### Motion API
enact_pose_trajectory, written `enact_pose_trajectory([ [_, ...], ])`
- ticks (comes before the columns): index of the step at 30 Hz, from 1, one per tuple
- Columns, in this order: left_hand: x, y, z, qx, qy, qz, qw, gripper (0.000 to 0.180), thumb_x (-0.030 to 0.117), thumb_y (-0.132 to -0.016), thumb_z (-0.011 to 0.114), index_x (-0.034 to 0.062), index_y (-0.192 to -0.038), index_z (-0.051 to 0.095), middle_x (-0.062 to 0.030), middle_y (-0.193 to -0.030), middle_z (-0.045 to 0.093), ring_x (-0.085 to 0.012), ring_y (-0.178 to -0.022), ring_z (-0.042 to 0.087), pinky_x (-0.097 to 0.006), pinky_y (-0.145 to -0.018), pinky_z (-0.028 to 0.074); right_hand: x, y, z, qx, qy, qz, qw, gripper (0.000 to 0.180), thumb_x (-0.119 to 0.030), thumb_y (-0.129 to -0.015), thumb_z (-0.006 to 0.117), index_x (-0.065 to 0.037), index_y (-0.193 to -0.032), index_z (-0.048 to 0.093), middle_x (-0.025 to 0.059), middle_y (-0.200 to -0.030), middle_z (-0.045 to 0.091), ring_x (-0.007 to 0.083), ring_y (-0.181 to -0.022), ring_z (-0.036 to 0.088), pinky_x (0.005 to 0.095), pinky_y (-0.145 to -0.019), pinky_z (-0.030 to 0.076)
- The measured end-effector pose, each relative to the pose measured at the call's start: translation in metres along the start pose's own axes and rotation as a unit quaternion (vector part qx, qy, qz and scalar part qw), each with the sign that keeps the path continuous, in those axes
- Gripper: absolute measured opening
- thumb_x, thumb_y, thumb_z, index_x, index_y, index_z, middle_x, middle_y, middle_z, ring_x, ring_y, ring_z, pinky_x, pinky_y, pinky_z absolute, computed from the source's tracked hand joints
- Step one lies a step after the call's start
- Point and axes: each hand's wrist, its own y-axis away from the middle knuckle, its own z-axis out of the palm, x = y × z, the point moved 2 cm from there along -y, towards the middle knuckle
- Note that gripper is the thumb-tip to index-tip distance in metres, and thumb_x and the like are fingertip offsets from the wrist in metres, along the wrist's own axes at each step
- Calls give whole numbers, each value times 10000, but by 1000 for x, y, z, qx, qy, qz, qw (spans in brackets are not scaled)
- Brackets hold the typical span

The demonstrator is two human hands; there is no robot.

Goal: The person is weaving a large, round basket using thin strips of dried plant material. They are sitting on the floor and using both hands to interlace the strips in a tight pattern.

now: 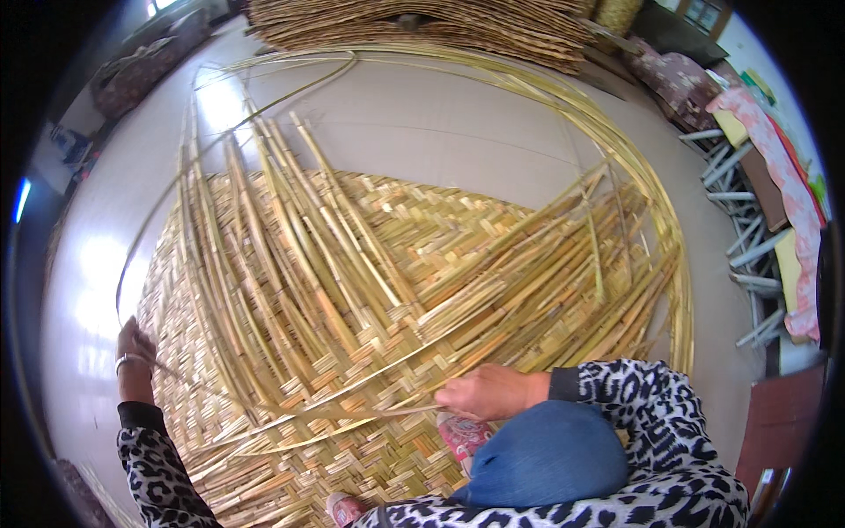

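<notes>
Woven reed mat (440, 224) spreads over the pale floor (422, 132) in front of you and under your feet, its herringbone weave showing between the loose reeds and along your side. At the far edge of the floor, well apart from it, you have a stack of brown layered sheets (422, 26). A long bundle of narrow strips (629, 145) curves around the mat's far and right sides. On the left half, a spread of long split reeds (327, 308) points away from you, the far ends reaching past the weave onto the floor; on the right, a second spread of reeds (537, 290) slants up to the right. Your bent knee, under blue cloth (546, 458), rises just beside your right forearm.

A thin strip (378, 412) runs low across the mat between your hands, and it also loops up from the left side. Your right hand (493, 392) is clenched, pinching the strip near the knee. Your left hand (134, 341) is out at the mat's left edge, fingers curled around the strip. Below are your pink patterned shoes (464, 433); smallest is the bracelet (132, 358) on your left wrist.
</notes>
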Motion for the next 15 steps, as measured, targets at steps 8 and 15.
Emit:
enact_pose_trajectory([
  [8, 13, 32, -403, 331, -129, 17, 935, 356, 389, -869, 608, 188, -633, 433, 40, -514, 394, -131, -388, 381, -285, -357, 293, -1, -11, 10, -45, 78, -95, 991, 79, -138, -863, 557, -94, -905, 506, 102, -705, 571, 321, -617, 643, 431, -483, 507],
  [15, -4, 200, -535, 462, -35, 64, 884, 265, 350, -895, 595, 155, -731, 522, 20, -620, 501, -137, -511, 476, -267, -455, 398, -16, -38, 15, -18, 130, -191, 973, 203, -141, -857, 558, -125, -1058, 576, 49, -676, 544, 231, -587, 622, 377, -455, 482],
])
